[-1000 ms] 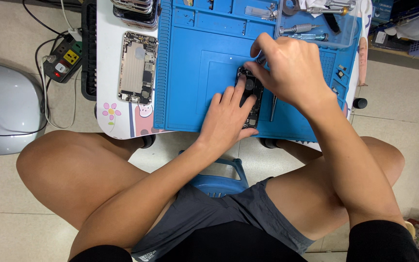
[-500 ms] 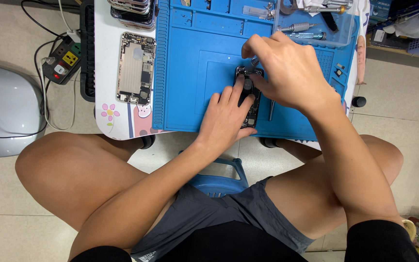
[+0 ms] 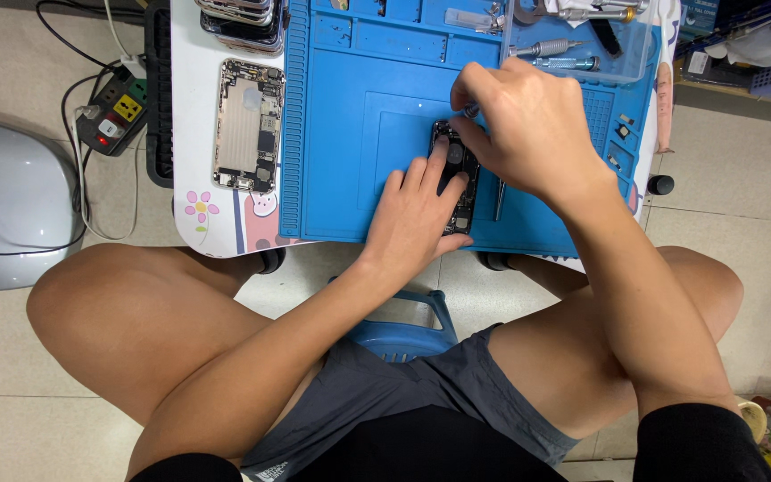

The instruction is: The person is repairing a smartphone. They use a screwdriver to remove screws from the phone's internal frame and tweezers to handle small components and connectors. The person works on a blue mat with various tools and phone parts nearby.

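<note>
Hands work close together over a dark opened phone that lies on the blue mat on the counter. Compared with the earlier frames, little differs: the right hand sits a little more over the top end of the phone than one second ago, and the left hand keeps the same place, with its fingers pressing flat on the phone and spread only narrowly. The right hand is closed narrow, its fingertips pinching a small metal tool; only the shiny top of this tool shows, so I cannot tell what kind it is.

Much of the phone is hidden. The left fingers cover its left edge and lower half, and the right hand covers its upper right corner. The small parts inside are too dark to make out. A thin metal tweezers lies just beside the phone, under the right wrist, partly covered.

The long axis of the phone runs away from the person, with the top end pointing to the far side of the mat, only slightly tilted.

Well to the left of the left hand lies a second opened phone, silver, with the same direction. Beyond the right hand stands a clear tray with screwdrivers, cut off by the frame edge.
</note>
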